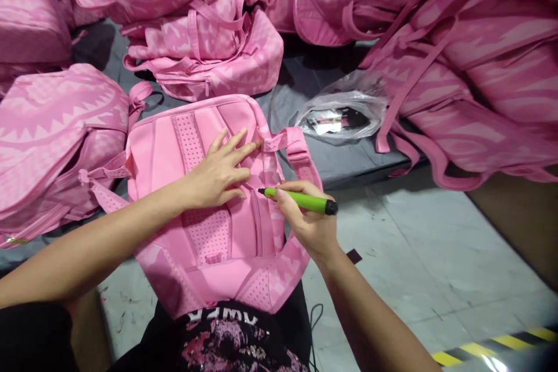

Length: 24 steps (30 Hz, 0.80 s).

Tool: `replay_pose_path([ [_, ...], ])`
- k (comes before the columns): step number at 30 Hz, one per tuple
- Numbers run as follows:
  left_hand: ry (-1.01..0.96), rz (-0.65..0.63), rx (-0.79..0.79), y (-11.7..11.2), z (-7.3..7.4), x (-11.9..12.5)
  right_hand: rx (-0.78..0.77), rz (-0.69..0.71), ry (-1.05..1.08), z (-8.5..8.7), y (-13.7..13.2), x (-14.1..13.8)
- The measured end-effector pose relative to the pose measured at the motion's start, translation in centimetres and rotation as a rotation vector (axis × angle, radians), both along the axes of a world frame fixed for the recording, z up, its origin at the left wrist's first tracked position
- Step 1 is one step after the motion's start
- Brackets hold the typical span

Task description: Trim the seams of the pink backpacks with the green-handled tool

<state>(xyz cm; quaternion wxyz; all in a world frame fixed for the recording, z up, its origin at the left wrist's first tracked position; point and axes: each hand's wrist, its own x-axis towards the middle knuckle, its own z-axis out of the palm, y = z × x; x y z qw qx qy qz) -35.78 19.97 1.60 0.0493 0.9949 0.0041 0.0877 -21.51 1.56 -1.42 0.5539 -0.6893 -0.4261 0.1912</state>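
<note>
A pink backpack (161, 157) lies with its padded back panel facing up, partly on the grey-covered surface and partly against my lap. My left hand (218, 174) rests flat on that panel with its fingers spread. Between the fingers of my right hand (307, 215) is a green marker pen (303, 200) with black ends. Its dark tip points left and is close to the panel beside a vertical zipper; whether it touches the fabric I cannot tell. A shoulder strap with a buckle (297, 154) loops out to the right of the panel.
More pink patterned backpacks (209, 40) are piled at the back, at the left and at the right. A clear plastic bag (342, 119) with small items inside lies on the grey cover (300, 84). Yellow-and-black tape (492, 346) marks the floor at lower right.
</note>
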Motion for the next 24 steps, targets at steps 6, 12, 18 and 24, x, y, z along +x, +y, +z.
replay_pose_path([
  [6, -0.007, -0.007, 0.004, 0.0, -0.1, -0.1, -0.021, 0.046, -0.08, 0.3, 0.8, -0.1],
  [12, 0.004, -0.001, -0.03, 0.0, -0.1, -0.2, -0.021, 0.056, -0.154, 1.2, 1.0, -0.1],
  [18, 0.003, 0.003, -0.03, -0.1, -0.1, -0.3, -0.043, 0.063, -0.133, 1.4, 1.1, -0.1],
  [24, -0.008, -0.005, -0.004, 0.0, -0.2, -0.3, -0.052, 0.051, -0.078, 1.4, 1.1, -0.1],
])
